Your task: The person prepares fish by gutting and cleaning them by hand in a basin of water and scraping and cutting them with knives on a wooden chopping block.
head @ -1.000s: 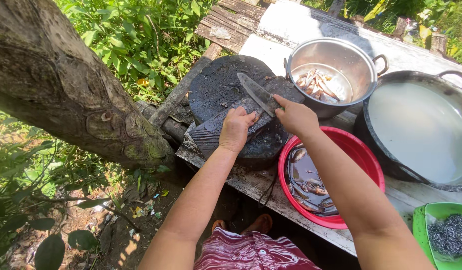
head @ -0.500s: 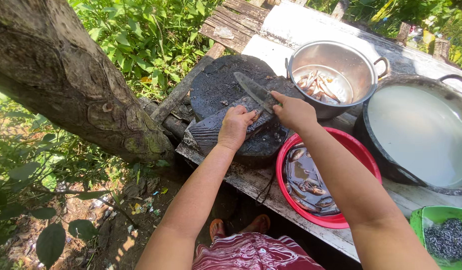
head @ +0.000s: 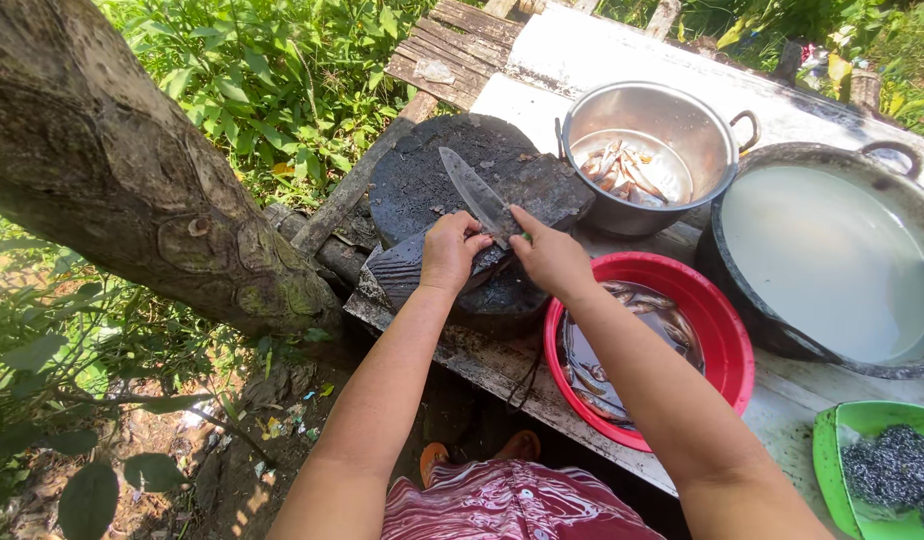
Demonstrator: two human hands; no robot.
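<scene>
Red basin (head: 727,350) nearest, dark water and small fish inside, on wet desk (head: 782,410). Left hand (head: 449,252) curled, pressing something small, unclear, onto dark board (head: 422,265). Right hand (head: 550,258) clenched round knife (head: 474,192), blade angled up-left over round chopping block (head: 422,175). Beyond: steel pot (head: 672,110) with fish, big pan (head: 832,260) of milky water

Strong overhead sunlight is seen throughout. Glare is thrown off the white tabletop (head: 582,45) at its far edge and the steel pot (head: 647,155); hard shadows are cast beneath. Edges are bowed by lens distortion.
</scene>
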